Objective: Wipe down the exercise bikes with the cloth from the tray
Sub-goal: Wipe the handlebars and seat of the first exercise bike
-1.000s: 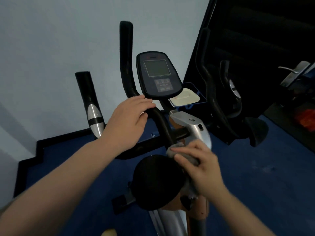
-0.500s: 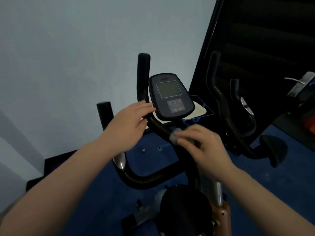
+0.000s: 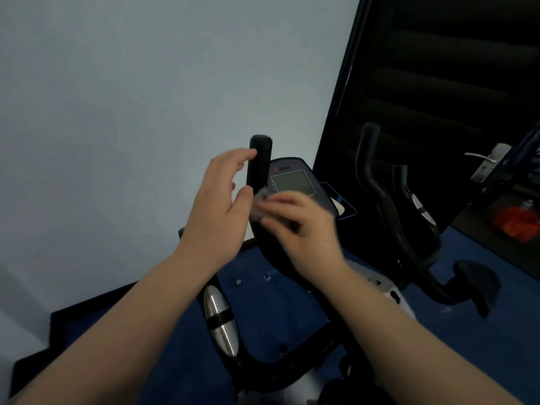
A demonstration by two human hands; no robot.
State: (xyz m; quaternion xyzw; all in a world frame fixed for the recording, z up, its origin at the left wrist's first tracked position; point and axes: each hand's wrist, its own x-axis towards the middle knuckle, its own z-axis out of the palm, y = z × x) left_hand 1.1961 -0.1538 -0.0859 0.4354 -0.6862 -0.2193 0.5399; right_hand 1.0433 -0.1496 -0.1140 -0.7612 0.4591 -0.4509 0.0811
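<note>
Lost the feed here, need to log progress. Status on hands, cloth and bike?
Right hand shut on cloth, at the upright handlebar. Left hand open beside the bar. Console just behind; nothing in the way.

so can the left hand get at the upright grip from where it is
Probably yes. The left hand is open right beside the upright grip, fingertips almost at it, with nothing between them. The right hand works the cloth lower on the same bar, leaving the top free.
</note>
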